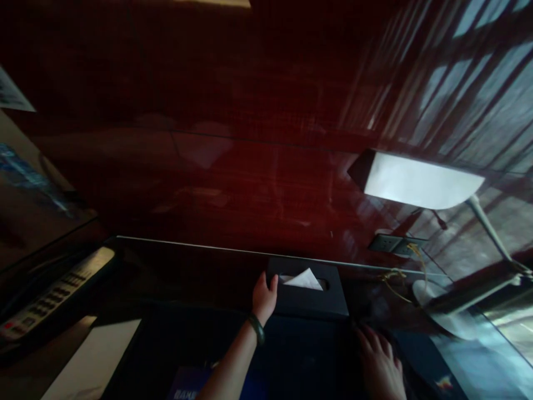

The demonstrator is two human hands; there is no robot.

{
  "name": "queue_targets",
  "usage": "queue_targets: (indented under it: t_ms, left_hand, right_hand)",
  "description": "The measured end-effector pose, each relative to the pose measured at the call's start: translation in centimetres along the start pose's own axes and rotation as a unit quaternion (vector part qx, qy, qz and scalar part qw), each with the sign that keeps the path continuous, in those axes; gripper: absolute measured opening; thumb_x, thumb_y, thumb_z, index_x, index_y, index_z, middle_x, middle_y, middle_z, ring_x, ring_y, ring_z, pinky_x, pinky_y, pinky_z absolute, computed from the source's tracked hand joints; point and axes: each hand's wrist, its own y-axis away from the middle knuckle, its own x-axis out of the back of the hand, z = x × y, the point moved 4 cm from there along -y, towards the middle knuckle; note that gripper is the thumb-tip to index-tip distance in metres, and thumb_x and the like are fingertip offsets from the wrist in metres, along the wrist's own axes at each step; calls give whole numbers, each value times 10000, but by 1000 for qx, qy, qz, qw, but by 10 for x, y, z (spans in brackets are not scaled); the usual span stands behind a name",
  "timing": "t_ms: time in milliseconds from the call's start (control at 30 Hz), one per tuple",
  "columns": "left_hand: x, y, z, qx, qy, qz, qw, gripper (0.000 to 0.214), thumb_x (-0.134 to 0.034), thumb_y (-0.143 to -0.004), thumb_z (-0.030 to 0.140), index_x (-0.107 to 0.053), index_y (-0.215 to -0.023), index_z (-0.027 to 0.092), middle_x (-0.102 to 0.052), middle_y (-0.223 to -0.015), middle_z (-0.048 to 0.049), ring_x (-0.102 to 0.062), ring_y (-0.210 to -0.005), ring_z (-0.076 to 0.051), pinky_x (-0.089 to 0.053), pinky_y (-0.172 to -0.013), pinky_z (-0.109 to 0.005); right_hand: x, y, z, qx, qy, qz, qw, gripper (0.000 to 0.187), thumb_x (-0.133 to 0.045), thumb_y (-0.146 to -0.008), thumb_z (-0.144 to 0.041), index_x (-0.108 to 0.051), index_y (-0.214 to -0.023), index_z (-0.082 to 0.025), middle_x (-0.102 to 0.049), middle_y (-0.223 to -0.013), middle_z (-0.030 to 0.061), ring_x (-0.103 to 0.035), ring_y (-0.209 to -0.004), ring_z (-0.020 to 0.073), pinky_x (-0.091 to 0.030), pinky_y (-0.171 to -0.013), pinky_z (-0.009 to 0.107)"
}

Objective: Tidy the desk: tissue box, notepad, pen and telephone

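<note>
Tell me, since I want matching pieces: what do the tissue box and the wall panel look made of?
Tissue box: matte black, perhaps leatherette or plastic; no glare, too dim to be sure. Wall panel: glossy reddish wood or veneer; grain lines and window reflections show. The left hand touches the box.

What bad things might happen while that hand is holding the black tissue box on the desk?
The left hand grips only the left end of the tissue box, so it might twist or slide. The tissue sticking out could get crumpled. A lamp and its cord stand just right of the box, near the right hand; a push that way might snag the cord.
</note>
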Motion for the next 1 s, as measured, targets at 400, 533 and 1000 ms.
queue_targets:
  t_ms: [400,533,1000]
  left_hand:
    - [143,169,-97,-28,-94,10,995,622,-379,-896,322,-474,-1438,33,-485,-1533,-146,-428,-1441,-256,-301,-1255,-451]
    - [156,278,-164,-23,-270,-138,953,614,-409,-890,242,-424,-1499,164,-312,-1625,-17,-265,-1532,-249,-263,-1273,-492]
    - [113,322,-158,-147,-363,-175,903,604,-473,-943,326,-327,-1525,252,-255,-1625,7,-282,-1518,-292,-292,-1215,-647]
  right_hand:
    - [40,24,-168,274,-86,-120,950,554,-380,-946,-179,-441,-1472,-342,-325,-1628,-32,-288,-1503,291,-449,-1088,573]
    - [34,35,-29,17,-42,-68,997,541,-239,-1019,-356,-390,-1511,-191,-362,-1605,74,-327,-1456,362,-497,-1014,609]
    - [-6,219,89,201,-5,-66,977,506,-418,-929,-297,-526,-1423,-332,-457,-1544,54,-498,-1376,338,-584,-950,557]
